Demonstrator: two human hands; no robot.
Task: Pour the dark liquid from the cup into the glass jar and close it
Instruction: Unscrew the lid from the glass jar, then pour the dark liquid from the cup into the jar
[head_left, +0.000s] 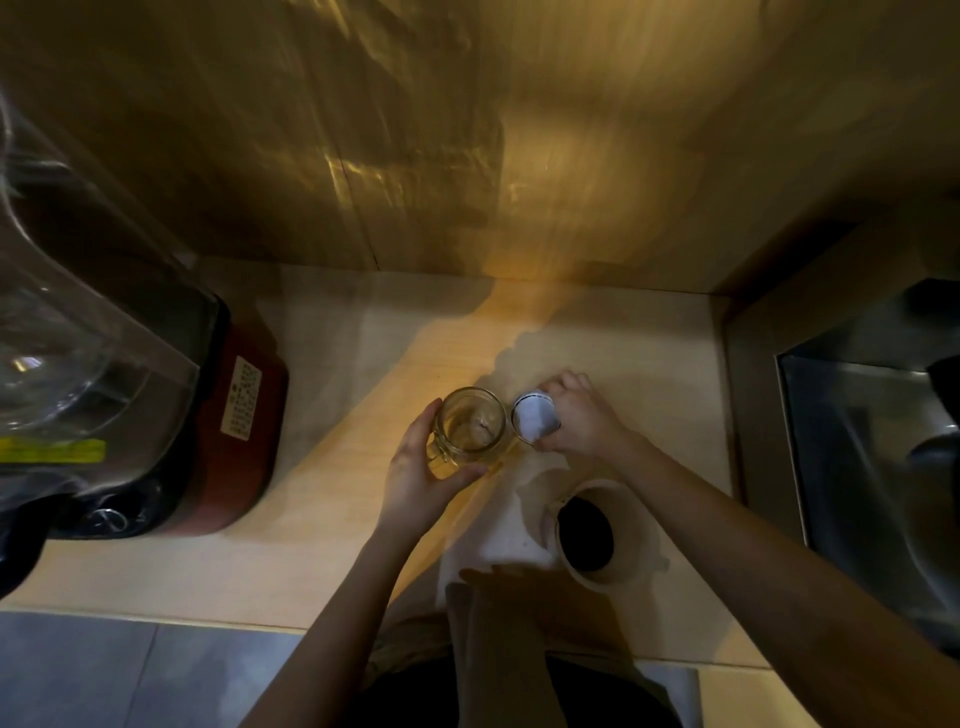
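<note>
A clear glass jar (471, 423) with a wire clasp stands upright on the wooden counter, its mouth uncovered and nothing dark inside. My left hand (415, 475) wraps around its left and front side. The jar's round lid (535, 419), white on its inner face, is tilted just to the right of the jar's rim, and my right hand (582, 415) grips it. A pale cup (605, 530) holding dark liquid stands on the counter closer to me, under my right forearm.
A blender with a red-and-black base (228, 441) and a clear cover fills the left side. A steel sink (872, 447) lies at the right. The wooden wall (467, 156) rises behind the counter (597, 343); its front edge borders grey floor tiles (104, 675).
</note>
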